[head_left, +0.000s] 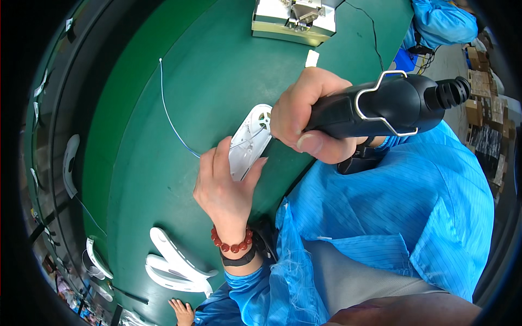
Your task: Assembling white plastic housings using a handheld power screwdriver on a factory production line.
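My right hand (310, 117) is wrapped round a black electric screwdriver (375, 108) with a bent metal hanging loop and a ribbed cord end. Its tip points down toward the white housing, but my fingers hide it. The long white plastic housing (247, 155) lies hollow side up on the table, with a round part at its far end. My left hand (223, 179), with a red bead bracelet at the wrist, grips the near end between thumb and fingers. A thin blue-white wire (169, 111) runs from beside my left fingers across the table to the left.
White curved shells (174, 261) lie at the lower left, near another person's hand (181, 312). A metal-topped device (296, 22) stands at the far edge, with a small white piece (311, 58) before it. More white parts (70, 165) sit along the left belt. Cartons (481, 89) are stacked at right.
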Tool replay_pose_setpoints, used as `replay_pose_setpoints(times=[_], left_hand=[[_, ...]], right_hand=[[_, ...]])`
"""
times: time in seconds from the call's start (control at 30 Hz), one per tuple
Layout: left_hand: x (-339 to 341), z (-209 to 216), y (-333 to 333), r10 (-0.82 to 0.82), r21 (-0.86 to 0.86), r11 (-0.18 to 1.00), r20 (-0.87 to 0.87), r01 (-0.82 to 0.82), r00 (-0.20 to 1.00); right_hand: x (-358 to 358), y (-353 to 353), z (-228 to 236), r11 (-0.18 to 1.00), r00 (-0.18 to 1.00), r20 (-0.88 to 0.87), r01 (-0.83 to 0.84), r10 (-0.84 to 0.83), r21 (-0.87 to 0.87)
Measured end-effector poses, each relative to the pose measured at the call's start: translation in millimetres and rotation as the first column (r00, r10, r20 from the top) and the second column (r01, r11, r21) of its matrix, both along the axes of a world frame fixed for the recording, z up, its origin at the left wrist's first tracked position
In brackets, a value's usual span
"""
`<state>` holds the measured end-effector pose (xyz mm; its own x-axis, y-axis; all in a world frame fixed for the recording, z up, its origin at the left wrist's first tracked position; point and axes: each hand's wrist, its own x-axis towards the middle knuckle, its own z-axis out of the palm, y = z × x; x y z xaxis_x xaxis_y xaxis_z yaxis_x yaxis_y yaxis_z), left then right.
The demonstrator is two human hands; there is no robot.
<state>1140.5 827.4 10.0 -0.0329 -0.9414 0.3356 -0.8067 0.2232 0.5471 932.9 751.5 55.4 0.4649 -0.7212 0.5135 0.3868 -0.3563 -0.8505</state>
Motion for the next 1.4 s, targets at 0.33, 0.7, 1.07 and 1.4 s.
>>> replay_pose_setpoints(times=[0.33,0.7,1.07,1.4], left_hand=[[4.4,9.0,10.8,-0.006,0.038,0.999,-0.053,0.008,0.999],[4.2,7.3,16.8,0.002,0.031,1.0,-0.024,-0.001,1.0],[3.4,13.6,22.7,-0.02,-0.011,1.0,0.013,0.02,1.0],[3.4,16.2,26.7,-0.025,-0.027,0.999,0.013,0.025,1.0]], right_hand=[[10.7,6.4,-3.1,0.98,0.999,-0.013,0.048,-0.051,-0.191],[-19.5,-6.8,42.9,0.995,0.993,0.114,-0.018,0.029,-0.099],[-50.8,-66.1,81.0,0.811,0.829,0.119,0.56,-0.547,-0.17],[-53.4,-66.6,80.3,0.784,0.804,0.057,0.591,-0.593,-0.189]])
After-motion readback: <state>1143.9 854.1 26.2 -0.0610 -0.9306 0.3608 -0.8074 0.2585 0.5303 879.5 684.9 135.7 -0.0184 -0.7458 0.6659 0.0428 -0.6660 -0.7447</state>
